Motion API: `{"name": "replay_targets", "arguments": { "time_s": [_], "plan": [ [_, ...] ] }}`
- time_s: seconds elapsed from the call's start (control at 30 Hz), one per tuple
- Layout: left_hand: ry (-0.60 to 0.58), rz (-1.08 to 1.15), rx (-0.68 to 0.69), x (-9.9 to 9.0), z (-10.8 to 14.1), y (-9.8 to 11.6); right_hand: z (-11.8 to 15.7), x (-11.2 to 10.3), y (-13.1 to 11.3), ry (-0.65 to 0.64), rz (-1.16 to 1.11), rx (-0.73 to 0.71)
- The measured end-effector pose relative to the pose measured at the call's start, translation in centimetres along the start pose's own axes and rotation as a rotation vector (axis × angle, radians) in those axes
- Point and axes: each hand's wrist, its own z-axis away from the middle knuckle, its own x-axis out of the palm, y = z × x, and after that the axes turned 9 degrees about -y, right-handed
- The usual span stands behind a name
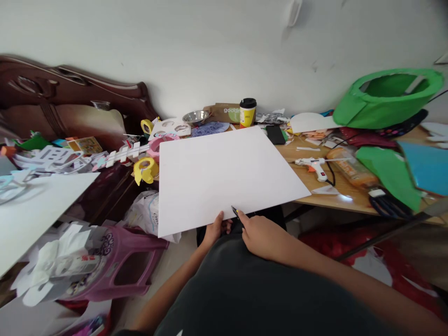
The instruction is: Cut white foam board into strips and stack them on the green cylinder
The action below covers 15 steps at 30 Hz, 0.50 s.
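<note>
A large white foam board lies flat, mostly on the wooden table, with its near edge jutting out over my lap. My left hand is closed at that near edge, thumb up against the board and fingers curled beside it. Just to its right, my right hand grips a slim black pen-like tool with a bit of yellow on it. Its tip rests at or just above the board near the edge; whether it is a pen or a craft knife I cannot tell.
Right of the board lie a hot glue gun, a black phone and a green drum-shaped piece. Behind it stands a yellow cup. Yellow tape sits left; a purple stool holds scraps.
</note>
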Motion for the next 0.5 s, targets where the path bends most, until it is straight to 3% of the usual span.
{"name": "replay_targets", "arguments": {
  "time_s": [0.27,0.5],
  "plan": [
    [0.048,0.030,0.047,0.2,0.2,-0.2,0.7,-0.3,-0.5,-0.060,0.003,-0.010],
    [-0.017,0.001,-0.002,-0.2,0.4,0.0,-0.3,-0.5,-0.2,-0.009,-0.008,-0.020]
  ]
}}
